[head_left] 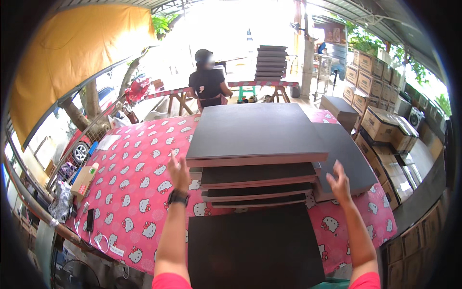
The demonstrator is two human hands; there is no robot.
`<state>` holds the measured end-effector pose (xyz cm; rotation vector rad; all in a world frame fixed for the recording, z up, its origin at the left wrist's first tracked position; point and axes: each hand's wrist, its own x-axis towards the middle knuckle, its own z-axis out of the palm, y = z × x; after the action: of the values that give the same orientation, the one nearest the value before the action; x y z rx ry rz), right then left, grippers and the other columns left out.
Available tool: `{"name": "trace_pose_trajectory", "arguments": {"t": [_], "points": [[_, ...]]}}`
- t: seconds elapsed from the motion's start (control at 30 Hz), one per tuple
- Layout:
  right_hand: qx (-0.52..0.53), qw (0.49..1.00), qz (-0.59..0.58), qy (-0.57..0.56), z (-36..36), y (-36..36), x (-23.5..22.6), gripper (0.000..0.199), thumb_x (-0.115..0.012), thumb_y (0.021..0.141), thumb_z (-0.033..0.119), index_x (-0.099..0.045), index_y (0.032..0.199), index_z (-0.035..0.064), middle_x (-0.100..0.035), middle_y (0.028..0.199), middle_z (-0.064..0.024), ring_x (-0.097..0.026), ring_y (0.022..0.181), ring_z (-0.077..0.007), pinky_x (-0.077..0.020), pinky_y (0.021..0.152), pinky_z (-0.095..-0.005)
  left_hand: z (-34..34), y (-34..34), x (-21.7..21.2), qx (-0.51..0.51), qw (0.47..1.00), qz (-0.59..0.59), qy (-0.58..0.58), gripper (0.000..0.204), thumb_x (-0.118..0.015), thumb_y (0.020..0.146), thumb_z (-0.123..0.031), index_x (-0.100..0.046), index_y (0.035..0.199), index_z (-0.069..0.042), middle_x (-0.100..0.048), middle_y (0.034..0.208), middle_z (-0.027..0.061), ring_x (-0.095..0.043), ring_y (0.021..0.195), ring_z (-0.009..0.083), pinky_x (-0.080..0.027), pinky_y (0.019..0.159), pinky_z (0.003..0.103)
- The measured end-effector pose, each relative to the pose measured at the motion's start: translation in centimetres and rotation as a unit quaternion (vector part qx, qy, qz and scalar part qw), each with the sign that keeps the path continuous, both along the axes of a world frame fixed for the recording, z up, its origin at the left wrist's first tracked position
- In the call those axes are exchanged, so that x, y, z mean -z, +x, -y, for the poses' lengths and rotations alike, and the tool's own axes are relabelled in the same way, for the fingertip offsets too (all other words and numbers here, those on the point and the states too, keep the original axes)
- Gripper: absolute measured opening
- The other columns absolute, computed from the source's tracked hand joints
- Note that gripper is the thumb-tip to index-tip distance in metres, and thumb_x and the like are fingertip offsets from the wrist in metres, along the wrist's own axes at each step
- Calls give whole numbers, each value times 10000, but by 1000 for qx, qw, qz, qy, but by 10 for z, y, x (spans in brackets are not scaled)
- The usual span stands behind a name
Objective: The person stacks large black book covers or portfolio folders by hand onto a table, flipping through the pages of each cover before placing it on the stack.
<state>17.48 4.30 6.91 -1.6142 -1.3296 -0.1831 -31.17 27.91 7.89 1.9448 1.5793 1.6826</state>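
And there they are, both hands up at the near end of the big stack of dark panels [257, 139], one at either side! The left hand [179, 172], fingers parted and palm open, sits right by the stack's near left corner; whether skin meets edge I can't tell from here. Over to the right hand [340, 184]: fingers spread and a little curled, just off the near right corner, in front of the second stack [347, 147], which stands close alongside. So the main pile lies squarely between the two hands, its pinkish edges facing the worker, the upper slab jutting past the layers below. Closer in, a single black panel [252, 245] lies flat between the forearms, lower than both hands. The pink tablecloth [132, 166] spreads out well to the left. Across the way, a co-worker [208, 85] stands near another tall dark pile [270, 63].
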Motion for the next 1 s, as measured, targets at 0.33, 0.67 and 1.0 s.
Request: {"name": "trace_pose_trajectory", "arguments": {"t": [0.33,0.67,1.0], "points": [[155,928,-67,-333,230,-144,143,699,-664,781,392,-394,1289,-4,-535,1155,-214,-472,1118,-381,-385,953,-432,299,-111,186,-49,941,-12,-335,738,-632,836,-334,-287,1350,69,-456,1239,284,-419,1196,395,-330,1018,437],[162,884,-256,-356,212,-92,146,523,-717,714,396,-609,1029,-8,-639,960,-172,-607,939,-312,-469,820,-389,265,-98,146,65,785,374,-490,148,-596,838,-262,-562,731,-164,-466,571,-96,-351,427,4,-240,385,169],[207,935,-116,-262,212,-103,149,416,-750,693,265,-627,990,1,-639,921,-145,-603,892,-277,-478,788,-376,281,-95,155,-133,958,-168,-190,471,-657,768,-184,-503,1183,-23,-467,1210,171,-436,1134,312,-351,955,417]]}}
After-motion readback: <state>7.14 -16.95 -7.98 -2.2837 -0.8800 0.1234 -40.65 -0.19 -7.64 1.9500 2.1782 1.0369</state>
